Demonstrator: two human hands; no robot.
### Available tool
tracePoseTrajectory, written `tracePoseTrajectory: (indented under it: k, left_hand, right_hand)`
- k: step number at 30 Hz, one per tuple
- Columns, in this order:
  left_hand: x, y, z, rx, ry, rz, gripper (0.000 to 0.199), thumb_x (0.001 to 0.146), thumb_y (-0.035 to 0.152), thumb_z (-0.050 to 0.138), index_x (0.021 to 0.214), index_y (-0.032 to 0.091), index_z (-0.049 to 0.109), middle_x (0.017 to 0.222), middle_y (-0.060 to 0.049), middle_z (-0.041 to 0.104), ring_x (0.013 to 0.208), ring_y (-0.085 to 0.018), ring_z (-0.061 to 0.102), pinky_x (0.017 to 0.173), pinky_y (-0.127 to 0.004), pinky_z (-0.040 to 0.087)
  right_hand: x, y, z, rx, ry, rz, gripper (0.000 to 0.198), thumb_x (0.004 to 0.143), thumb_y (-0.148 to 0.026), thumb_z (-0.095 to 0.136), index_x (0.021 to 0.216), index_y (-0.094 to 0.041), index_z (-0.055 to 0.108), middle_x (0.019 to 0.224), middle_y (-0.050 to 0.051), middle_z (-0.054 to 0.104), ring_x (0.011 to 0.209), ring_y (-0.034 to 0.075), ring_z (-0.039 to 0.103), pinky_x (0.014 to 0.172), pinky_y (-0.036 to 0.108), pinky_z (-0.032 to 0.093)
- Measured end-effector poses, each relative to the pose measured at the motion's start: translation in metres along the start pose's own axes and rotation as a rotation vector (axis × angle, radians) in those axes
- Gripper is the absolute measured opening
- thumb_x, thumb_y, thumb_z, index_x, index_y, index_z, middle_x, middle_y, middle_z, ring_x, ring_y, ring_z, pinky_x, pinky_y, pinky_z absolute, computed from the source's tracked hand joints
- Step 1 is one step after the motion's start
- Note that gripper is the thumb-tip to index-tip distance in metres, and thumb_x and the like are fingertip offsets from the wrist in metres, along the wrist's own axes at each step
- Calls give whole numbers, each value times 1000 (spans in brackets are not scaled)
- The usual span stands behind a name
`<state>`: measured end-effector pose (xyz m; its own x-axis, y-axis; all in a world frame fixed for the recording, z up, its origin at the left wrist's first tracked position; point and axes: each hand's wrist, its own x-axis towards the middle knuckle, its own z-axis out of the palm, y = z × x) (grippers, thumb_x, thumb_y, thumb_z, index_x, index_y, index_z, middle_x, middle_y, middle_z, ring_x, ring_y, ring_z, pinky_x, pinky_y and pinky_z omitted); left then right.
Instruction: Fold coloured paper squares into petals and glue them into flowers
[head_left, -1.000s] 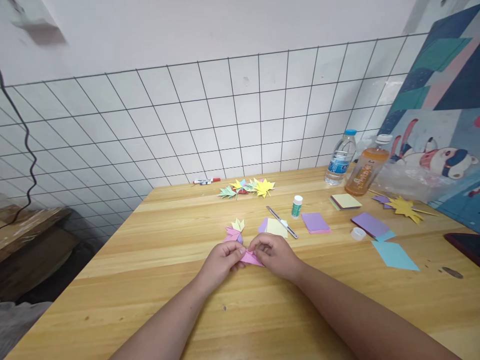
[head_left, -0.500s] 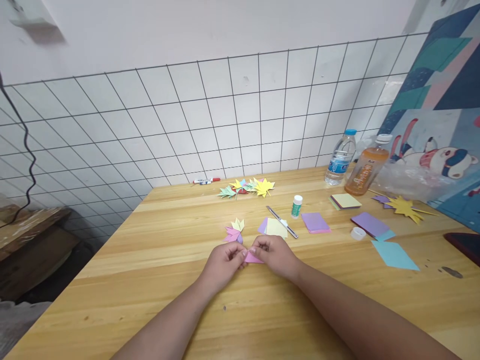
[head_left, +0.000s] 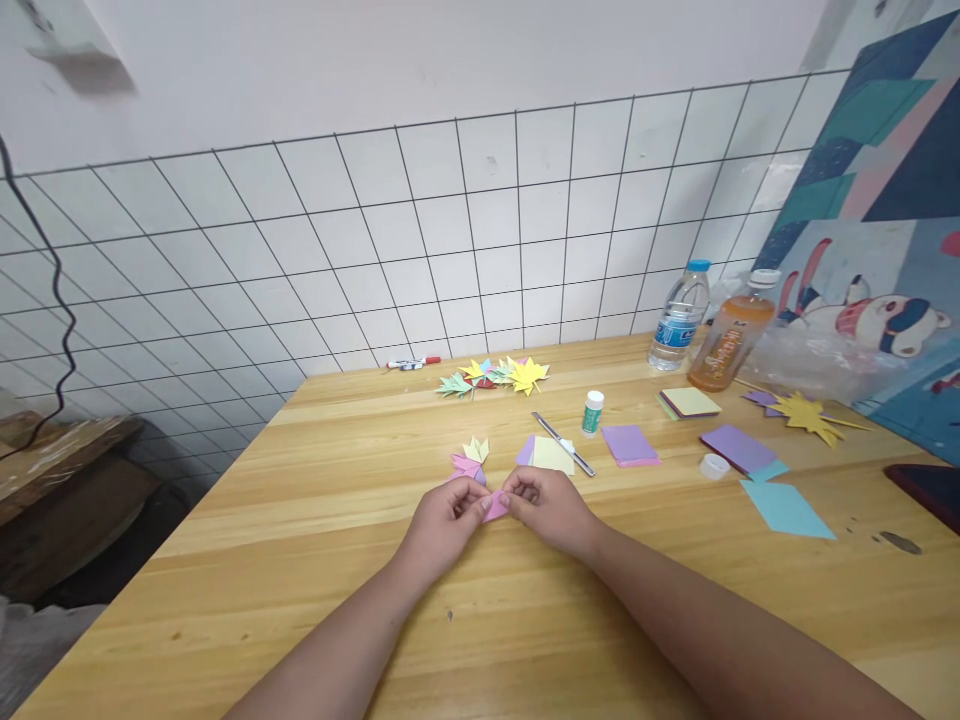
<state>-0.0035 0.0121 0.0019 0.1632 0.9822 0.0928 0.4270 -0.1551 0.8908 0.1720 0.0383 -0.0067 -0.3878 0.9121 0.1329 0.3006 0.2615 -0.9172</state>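
A small piece of pink paper (head_left: 496, 507) is pinched between my two hands, low over the wooden table. My left hand (head_left: 448, 517) grips its left side with thumb and forefinger. On the other side, my right hand (head_left: 553, 510) pinches it the same way, fingers curled. Just beyond the fingertips lie folded paper pieces in pink (head_left: 468, 465) and pale yellow (head_left: 477, 450). Behind my right hand, a utility knife (head_left: 564, 444) rests across pale yellow paper squares (head_left: 552, 456).
A glue stick (head_left: 592, 414) stands uncapped-looking or not, I cannot tell; a white cap (head_left: 715, 466) lies rightward. Purple squares (head_left: 631, 444), blue paper (head_left: 787, 509), a water bottle (head_left: 679, 318) and an orange drink bottle (head_left: 731, 335) are right. Folded paper leaves (head_left: 526, 375) and markers (head_left: 413, 363) sit near the wall.
The pink paper has turned and shows a smaller, tilted shape between my fingertips. Both hands stay in almost the same place, still pinching it.
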Motion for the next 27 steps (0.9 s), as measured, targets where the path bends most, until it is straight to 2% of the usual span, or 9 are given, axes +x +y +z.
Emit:
tracePoseTrajectory:
  k: [5, 7, 9, 11, 13, 15, 18, 23, 27]
  left_hand:
    - [-3, 0, 1, 53, -104, 24, 20, 79, 34, 55, 73, 17, 63, 66, 0, 61, 58, -13, 50, 54, -22, 36]
    - [-2, 1, 2, -27, -104, 6, 20, 78, 35, 57, 72, 17, 62, 64, 0, 60, 57, -12, 50, 55, -22, 36]
    - [0, 1, 1, -166, -76, -54, 21, 74, 36, 61, 69, 16, 59, 59, 1, 58, 53, -11, 49, 52, -21, 36]
    - [2, 1, -2, -318, -33, -149, 24, 70, 38, 66, 67, 16, 56, 55, 2, 56, 48, -9, 47, 47, -20, 34]
    - [3, 2, -6, -454, -7, -230, 27, 67, 38, 70, 67, 15, 56, 55, 1, 57, 46, -8, 47, 44, -18, 33]
    - [3, 4, -9, -581, -12, -257, 26, 67, 37, 72, 68, 14, 58, 59, 0, 59, 48, -8, 49, 44, -17, 33]
    - [0, 7, -9, -736, -64, -267, 23, 68, 32, 73, 70, 14, 59, 65, -2, 62, 52, -7, 52, 45, -16, 35]
    - [-4, 13, -1, -817, -108, -305, 22, 68, 29, 75, 68, 14, 59, 64, -2, 64, 53, -7, 54, 48, -16, 39]
    - [-3, 13, -1, -826, -75, -310, 24, 66, 29, 77, 67, 14, 58, 62, 0, 64, 52, -7, 54, 48, -16, 40]
  right_hand:
    - [-3, -2, -1, 52, -66, -77, 9, 80, -25, 53, 75, -20, 58, 69, 0, 65, 66, 14, 61, 62, 24, 47]
    - [-4, -3, -3, 23, 4, -115, 7, 80, -25, 54, 83, -20, 58, 76, 1, 65, 67, 14, 61, 59, 23, 46]
    - [-5, -5, -6, 8, 129, -153, 18, 80, -24, 54, 98, -21, 53, 86, 2, 62, 67, 12, 59, 53, 21, 44]
    - [-7, -6, -8, -43, 183, -224, 26, 81, -20, 52, 106, -22, 46, 89, 2, 58, 65, 11, 56, 50, 20, 42]
    - [-10, -9, -9, -160, 111, -338, 26, 80, -15, 50, 105, -22, 48, 87, 1, 58, 64, 11, 54, 55, 21, 43]
    - [-13, -11, -8, -284, 11, -461, 28, 80, -10, 48, 105, -23, 51, 90, 2, 60, 72, 13, 55, 65, 24, 45]
    - [-13, -13, -5, -385, -17, -572, 27, 84, -9, 43, 105, -22, 54, 97, 4, 62, 87, 16, 56, 76, 28, 44]
    - [-9, -11, -4, -403, 26, -605, 17, 87, -15, 45, 94, -21, 60, 90, 5, 64, 84, 15, 57, 73, 27, 44]
    - [-10, -12, -5, -317, 37, -528, 14, 86, -19, 51, 91, -21, 63, 87, 4, 65, 80, 14, 58, 70, 25, 45]
